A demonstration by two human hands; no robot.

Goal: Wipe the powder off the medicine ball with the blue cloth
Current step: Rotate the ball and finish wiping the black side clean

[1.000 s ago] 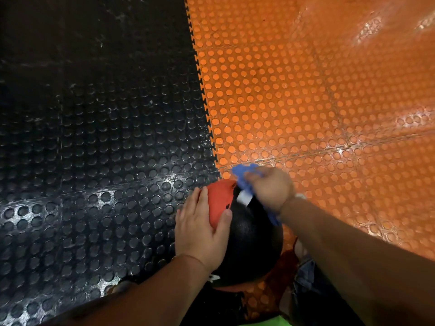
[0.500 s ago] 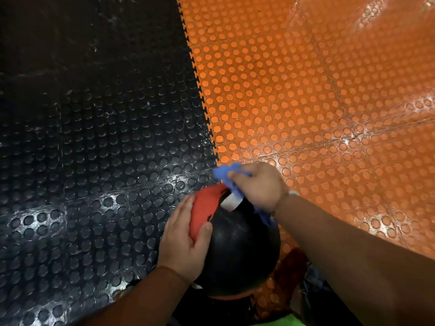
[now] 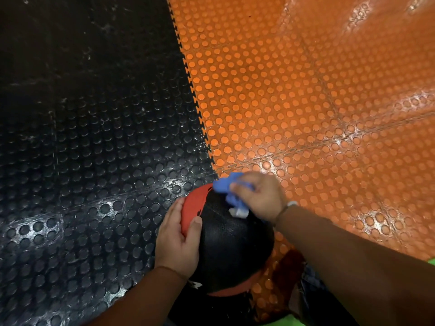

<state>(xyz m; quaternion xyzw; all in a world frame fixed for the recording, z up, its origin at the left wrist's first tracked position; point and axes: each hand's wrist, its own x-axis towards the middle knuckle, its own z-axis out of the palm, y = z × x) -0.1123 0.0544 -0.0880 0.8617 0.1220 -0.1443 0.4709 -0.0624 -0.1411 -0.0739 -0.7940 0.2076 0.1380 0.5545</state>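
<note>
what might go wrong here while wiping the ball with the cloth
1. The medicine ball is steadied only by the left hand laid against its red side, so a hard wipe may roll it away from that hand.
2. The blue cloth is bunched in the right hand, so little fabric meets the ball and patches may be missed.
3. Its white tag lies on the black surface and might drag rather than clean.
</note>
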